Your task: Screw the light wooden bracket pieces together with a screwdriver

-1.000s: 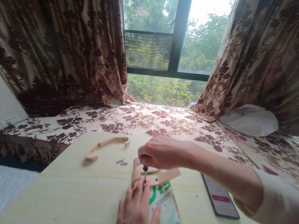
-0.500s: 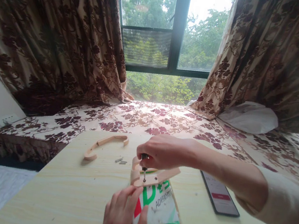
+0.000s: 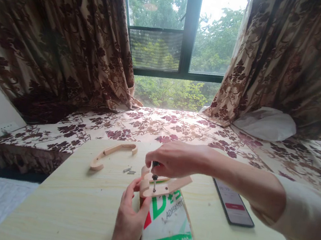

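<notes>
My right hand (image 3: 169,158) is closed around the dark handle of a small screwdriver (image 3: 155,179), its shaft pointing down at a screw spot in a pale wooden piece (image 3: 163,189). That piece lies on top of a white and green printed box (image 3: 170,229). With thumb and fingers, my left hand (image 3: 131,214) grips the left end of the wooden piece at the box's far left corner. A second curved wooden piece (image 3: 111,152) rests apart on the table, to the left. Near it are small metal pins (image 3: 129,170).
On the right of the pale table (image 3: 71,203) lies a phone (image 3: 235,207), partly under my right forearm. Beyond the table are a flowered cloth ledge (image 3: 172,126), curtains, a window and a white plastic bag (image 3: 268,124).
My left hand has moved from lying flat at the box's edge up to the wooden piece, its thumb and fingers now on either side of it. The right hand stays on the screwdriver.
</notes>
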The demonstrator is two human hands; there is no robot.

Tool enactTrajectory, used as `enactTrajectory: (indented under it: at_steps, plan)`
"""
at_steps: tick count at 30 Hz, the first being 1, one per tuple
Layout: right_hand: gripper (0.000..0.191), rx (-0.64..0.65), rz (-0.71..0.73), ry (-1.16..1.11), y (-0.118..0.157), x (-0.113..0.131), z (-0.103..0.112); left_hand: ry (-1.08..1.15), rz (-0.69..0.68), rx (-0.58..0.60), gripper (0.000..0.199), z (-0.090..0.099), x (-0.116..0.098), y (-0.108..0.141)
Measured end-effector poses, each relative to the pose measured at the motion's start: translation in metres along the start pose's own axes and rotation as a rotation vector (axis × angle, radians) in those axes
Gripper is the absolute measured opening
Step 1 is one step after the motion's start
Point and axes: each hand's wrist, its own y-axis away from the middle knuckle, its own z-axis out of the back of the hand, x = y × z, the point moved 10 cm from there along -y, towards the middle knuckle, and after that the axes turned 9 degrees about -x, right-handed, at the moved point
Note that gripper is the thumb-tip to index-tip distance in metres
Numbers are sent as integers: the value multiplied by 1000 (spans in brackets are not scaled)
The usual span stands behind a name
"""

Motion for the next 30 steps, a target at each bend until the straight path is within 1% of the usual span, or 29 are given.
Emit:
enactTrajectory:
  at_steps: [3, 8, 11, 15, 18, 22, 25, 30]
  plan:
    - [27, 7, 18, 14, 1, 3, 0, 7, 6, 10, 51, -1, 0, -2]
    - [28, -41, -20, 55, -1, -2, -6, -7, 5, 14, 48, -1, 1, -4]
    - [29, -20, -36, 58, -2, -3, -6, -16, -6, 21, 46, -1, -1, -3]
    - [26, 29, 17, 32, -1, 5, -5, -27, -12, 26, 43, -1, -3, -3]
    - [28, 32, 36, 25, 0, 7, -8, -32, -18, 17, 45, 0, -2, -4]
    - [30, 10, -9, 57, 0, 2, -10, -33, -33, 5, 44, 0, -4, -5]
    - [31, 27, -39, 64, 0, 0, -9, -34, -42, 6, 44, 0, -6, -4]
    - [28, 41, 22, 32, -2, 7, -6, -41, -48, 4, 42, 1, -7, -3]
